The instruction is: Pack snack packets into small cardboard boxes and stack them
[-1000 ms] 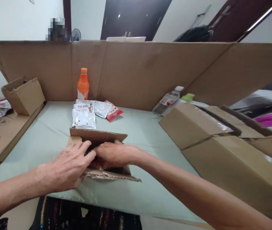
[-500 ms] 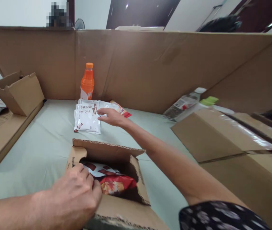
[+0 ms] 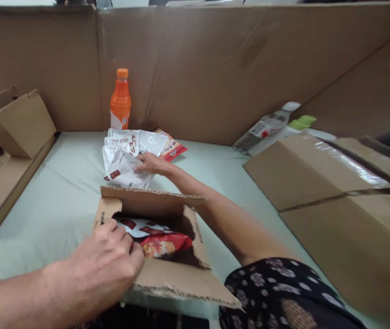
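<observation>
My right hand (image 3: 154,163) pinches the edge of a white packet (image 3: 126,170) with dark red squares, its near side lifted and bent. Beneath and behind it lie more white packets (image 3: 121,139), lettered "Su per". My left hand (image 3: 114,256) is closed over the left edge of an open cardboard box (image 3: 177,274), its fingertips hidden inside. The box holds a white packet with dark red squares (image 3: 143,227) and a red food packet (image 3: 165,245). Another red and yellow packet (image 3: 172,147) lies beyond my right hand.
An orange bottle (image 3: 120,100) stands by the tall cardboard wall (image 3: 198,68). At the right, a clear bottle (image 3: 265,128) and a green-capped container (image 3: 301,122) lean behind large cartons (image 3: 318,169). An open carton (image 3: 26,121) sits at the left on the pale green surface (image 3: 44,201).
My right hand has closed on the front white packet and raised part of it. My left hand stays at the box edge. The camera view has tilted downward.
</observation>
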A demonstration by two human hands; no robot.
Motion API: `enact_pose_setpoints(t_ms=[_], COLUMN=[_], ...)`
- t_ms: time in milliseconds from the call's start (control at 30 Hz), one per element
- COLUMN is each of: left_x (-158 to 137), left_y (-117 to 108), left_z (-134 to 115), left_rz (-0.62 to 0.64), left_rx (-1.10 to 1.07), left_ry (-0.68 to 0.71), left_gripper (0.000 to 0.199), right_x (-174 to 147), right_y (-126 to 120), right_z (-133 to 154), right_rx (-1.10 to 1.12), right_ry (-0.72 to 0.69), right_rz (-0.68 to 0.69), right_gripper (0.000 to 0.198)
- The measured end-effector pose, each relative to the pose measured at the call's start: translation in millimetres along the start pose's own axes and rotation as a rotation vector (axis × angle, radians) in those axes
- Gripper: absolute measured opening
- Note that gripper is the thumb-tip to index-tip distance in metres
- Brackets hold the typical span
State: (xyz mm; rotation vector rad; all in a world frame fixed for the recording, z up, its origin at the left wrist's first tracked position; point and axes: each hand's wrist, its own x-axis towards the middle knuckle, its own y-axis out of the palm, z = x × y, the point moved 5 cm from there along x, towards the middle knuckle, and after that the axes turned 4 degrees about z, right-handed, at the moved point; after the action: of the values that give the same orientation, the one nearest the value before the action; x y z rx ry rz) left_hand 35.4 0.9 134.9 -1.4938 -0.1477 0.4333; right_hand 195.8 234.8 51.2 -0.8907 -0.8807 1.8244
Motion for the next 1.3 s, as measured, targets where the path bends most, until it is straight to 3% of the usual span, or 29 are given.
enact_pose_setpoints(t_ms=[100, 233, 300, 367, 433, 533, 633, 767, 933, 1067, 1167, 1233, 1300], left_x=[-1.1, -2.8, -3.1, -3.1, -3.0, -3.3, -4.1, -5.0, -5.0, -2.7, -5.9, -16.3, -35.3], left_y=[4.5, 10.6, 10.7, 9.8, 9.3, 9.3, 9.0, 9.3, 11.6, 9.6, 5.8, 0.1, -5.3], left_z=[0.1, 0.7, 1.9, 3.6, 4.5, 4.2, 4.7, 3.7, 3.8, 4.1, 3.5, -0.4, -1.7], left_rz=[-0.006, -0.053, -0.067, -0.063, -0.057, -0.085, -0.142, -0.151, -0.080, -0.070, -0.101, -0.211, -0.392], left_rx=[-0.015, 0.021, 0.017, -0.019, -0.039, -0.050, -0.067, -0.050, 0.008, 0.015, -0.004, -0.045, -0.082], left_ry=[0.006, 0.000, -0.009, -0.031, -0.048, -0.048, -0.048, -0.022, -0.065, -0.051, -0.034, 0.025, 0.040], left_gripper=[0.012, 0.015, 0.014, 0.015, 0.015, 0.018, 0.025, 0.021, 0.014, 0.013, 0.012, 0.017, 0.034], right_x=[-63.7, -174.2, -225.4, -257.0, -265.4, -253.6, -234.6, -211.6, -172.2, -147.9, -155.4, -175.7, -208.1], right_y=[-28.0, -77.5, -88.3, -84.6, -70.0, -39.7, -17.6, -6.4, 14.1, 33.8, 31.4, 15.3, -8.6], right_z=[7.4, 35.4, 52.9, 70.5, 85.3, 96.8, 101.5, 116.2, 128.2, 120.4, 112.0, 107.1, 96.7], right_rx=[0.044, 0.169, 0.207, 0.182, 0.100, -0.087, -0.319, -0.565, -0.592, -0.549, -0.481, -0.341, -0.136], right_ry=[-0.057, -0.205, -0.286, -0.380, -0.478, -0.547, -0.416, -0.201, -0.198, -0.189, -0.223, -0.305, -0.391], right_rz=[-0.141, -0.666, -0.908, -0.981, -0.858, -0.533, -0.257, 0.022, 0.235, 0.330, 0.346, 0.168, -0.164], right_gripper=[0.022, 0.016, 0.014, 0.013, 0.021, 0.033, 0.036, 0.023, 0.020, 0.025, 0.027, 0.033, 0.033])
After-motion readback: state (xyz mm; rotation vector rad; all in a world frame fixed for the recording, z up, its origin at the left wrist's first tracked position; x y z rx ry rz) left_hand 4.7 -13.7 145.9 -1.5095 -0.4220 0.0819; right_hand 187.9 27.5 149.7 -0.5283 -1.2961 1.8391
